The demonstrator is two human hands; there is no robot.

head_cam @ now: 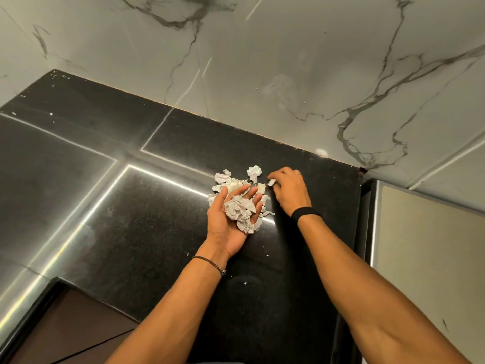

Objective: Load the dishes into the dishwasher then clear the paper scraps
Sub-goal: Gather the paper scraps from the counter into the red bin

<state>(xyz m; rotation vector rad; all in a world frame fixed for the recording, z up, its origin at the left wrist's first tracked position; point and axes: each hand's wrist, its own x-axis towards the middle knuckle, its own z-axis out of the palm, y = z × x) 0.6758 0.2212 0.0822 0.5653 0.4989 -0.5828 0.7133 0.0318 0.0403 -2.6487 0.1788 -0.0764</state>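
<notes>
Crumpled white paper scraps (227,183) lie in a loose pile on the black stone counter (131,206), near the back wall. My left hand (231,219) is held palm up over the pile, fingers straight, carrying a wad of crumpled paper (240,211) in the palm. My right hand (288,189) is just right of the pile, knuckles up, pinching a small paper scrap (271,182) between thumb and fingertips. One crumpled ball (254,172) sits apart at the far side of the pile. No dishes or dishwasher are in view.
A marble-patterned wall (262,61) rises right behind the counter. The counter ends at its right edge (359,219), with a pale panel (420,258) beyond. A dark cut-out (65,324) opens at the front left. Tiny white specks (245,283) dot the counter.
</notes>
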